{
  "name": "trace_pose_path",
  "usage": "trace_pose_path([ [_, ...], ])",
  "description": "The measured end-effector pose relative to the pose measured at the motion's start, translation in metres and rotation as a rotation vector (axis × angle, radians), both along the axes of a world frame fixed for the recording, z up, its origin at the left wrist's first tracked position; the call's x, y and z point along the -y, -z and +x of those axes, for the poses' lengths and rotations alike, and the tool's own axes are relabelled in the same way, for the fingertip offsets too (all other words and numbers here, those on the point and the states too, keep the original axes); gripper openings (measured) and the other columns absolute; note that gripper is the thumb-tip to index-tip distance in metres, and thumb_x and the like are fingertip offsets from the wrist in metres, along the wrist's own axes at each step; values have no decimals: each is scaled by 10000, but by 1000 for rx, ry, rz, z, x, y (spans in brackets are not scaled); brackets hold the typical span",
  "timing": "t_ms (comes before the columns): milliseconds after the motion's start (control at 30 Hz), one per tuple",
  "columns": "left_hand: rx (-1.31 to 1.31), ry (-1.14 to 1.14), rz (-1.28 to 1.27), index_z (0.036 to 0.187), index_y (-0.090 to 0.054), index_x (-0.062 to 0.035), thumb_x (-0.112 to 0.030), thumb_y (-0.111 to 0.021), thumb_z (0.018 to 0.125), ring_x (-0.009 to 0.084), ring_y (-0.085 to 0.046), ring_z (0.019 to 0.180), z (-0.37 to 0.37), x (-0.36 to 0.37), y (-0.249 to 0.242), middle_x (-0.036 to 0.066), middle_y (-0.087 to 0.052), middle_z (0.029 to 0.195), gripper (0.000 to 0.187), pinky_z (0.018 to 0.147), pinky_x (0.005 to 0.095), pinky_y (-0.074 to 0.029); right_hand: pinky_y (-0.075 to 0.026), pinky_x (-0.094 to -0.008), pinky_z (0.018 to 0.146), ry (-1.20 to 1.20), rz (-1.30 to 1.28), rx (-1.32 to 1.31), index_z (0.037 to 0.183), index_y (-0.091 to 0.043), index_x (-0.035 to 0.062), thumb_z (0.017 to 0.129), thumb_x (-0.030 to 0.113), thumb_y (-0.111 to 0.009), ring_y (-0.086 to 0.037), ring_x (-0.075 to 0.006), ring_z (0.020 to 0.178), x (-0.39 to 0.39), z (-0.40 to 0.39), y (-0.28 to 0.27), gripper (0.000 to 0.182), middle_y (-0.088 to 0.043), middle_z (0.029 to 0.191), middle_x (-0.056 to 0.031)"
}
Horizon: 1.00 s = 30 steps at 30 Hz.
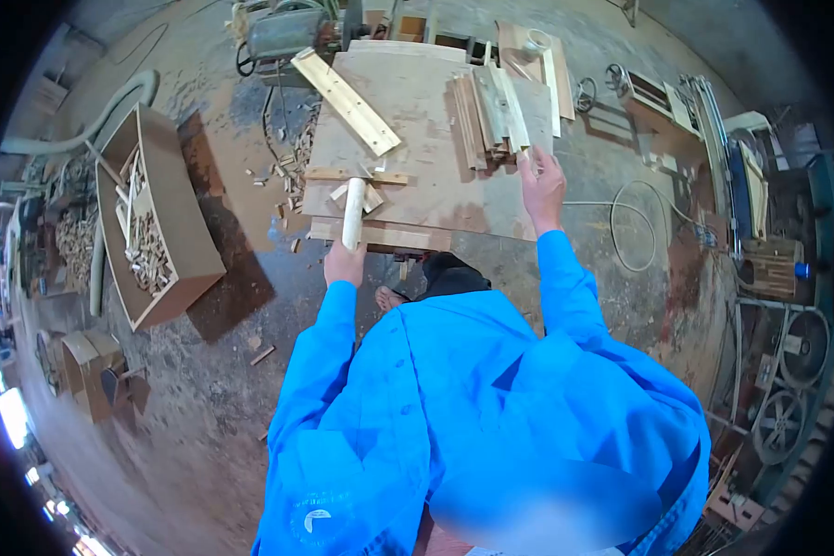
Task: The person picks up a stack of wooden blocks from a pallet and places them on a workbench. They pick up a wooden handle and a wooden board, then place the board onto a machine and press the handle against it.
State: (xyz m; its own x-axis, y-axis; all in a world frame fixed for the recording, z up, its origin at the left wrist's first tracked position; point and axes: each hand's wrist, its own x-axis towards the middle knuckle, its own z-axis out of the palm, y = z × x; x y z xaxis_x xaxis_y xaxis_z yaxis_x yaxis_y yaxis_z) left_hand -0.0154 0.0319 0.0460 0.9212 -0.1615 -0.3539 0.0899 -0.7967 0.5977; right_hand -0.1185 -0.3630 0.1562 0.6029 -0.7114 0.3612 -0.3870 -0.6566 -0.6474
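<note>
My left hand (pixel 345 265) is closed around the lower end of a pale, rounded wooden stick (pixel 353 211), which points away from me over the near left edge of the worktable (pixel 426 120). Short wood offcuts (pixel 374 200) lie partly under its far end. At the table's right side, my right hand (pixel 542 188) has its thumb and fingers at the near end of a pale wooden strip (pixel 511 104). That strip lies along a bundle of darker wooden strips (pixel 470 120). How firmly the fingers grip it is hard to see.
A drilled board (pixel 347 102) lies slanted at the table's far left. A motor-like machine (pixel 287 37) stands behind it. Left on the floor is a wooden box (pixel 181 296) of offcuts. A hose (pixel 632 227) curls on the floor at right, near machinery with wheels (pixel 788 422).
</note>
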Motion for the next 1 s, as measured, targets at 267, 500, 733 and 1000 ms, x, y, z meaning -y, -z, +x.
trace_pose_path([
  [267, 22, 37, 23, 1154, -682, 18, -419, -757, 910, 487, -687, 1080, 1, -1, 4, 291, -735, 1113, 506, 922, 558, -541, -530, -496, 963, -45, -17, -182, 1272, -705, -32, 909, 343, -807, -670, -424, 1117, 41, 3, 31, 531, -711, 1175, -244],
  [500, 52, 16, 18, 1118, -677, 23, -395, -762, 917, 495, -689, 1052, 1, 4, -1, 295, -733, 1086, 472, 888, 565, -542, -548, -463, 897, 12, 31, -112, 1166, -713, -40, 909, 359, -811, -700, -391, 1049, 31, 18, 23, 485, -712, 1133, -229],
  [733, 42, 4, 28, 1105, -675, 27, -398, -763, 914, 495, -695, 1032, 1, 3, 4, 299, -735, 1057, 474, 880, 565, -547, -575, -442, 803, -14, 307, -166, 1110, -758, -8, 892, 447, -815, -750, -322, 876, -22, 25, 78, 508, -778, 923, -158],
  [1000, 66, 12, 28, 1093, -676, 24, -408, -759, 909, 492, -704, 1019, 1, 2, 4, 293, -742, 1041, 477, 882, 565, -554, -571, -458, 796, 51, 325, -205, 1123, -771, 1, 888, 426, -797, -754, -342, 863, -25, 52, 93, 487, -780, 934, -187],
])
